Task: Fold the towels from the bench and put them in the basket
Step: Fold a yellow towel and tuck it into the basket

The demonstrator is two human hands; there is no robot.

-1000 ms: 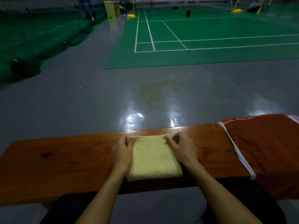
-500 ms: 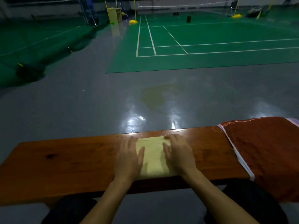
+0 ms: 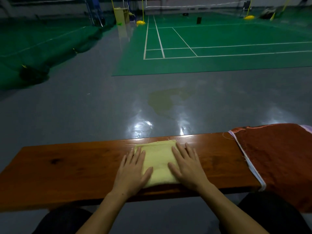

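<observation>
A folded yellow towel (image 3: 158, 159) lies on the wooden bench (image 3: 76, 168) in front of me. My left hand (image 3: 133, 171) lies flat on the towel's left side, fingers straight and spread. On the towel's right side my right hand (image 3: 186, 166) presses down flat in the same way. A dark red towel (image 3: 276, 159) with a white hem is spread unfolded over the bench's right end, apart from both hands. No basket is in view.
Beyond the bench is a shiny grey floor (image 3: 101, 105) with a stain, then a green badminton court (image 3: 211, 48) with white lines and yellow net-post bases. My dark-clad knees (image 3: 64, 220) sit below the bench's near edge.
Both hands went from pinching the yellow towel's far corners to lying flat on it, then slid slightly outward to its sides. The towel stayed in place.
</observation>
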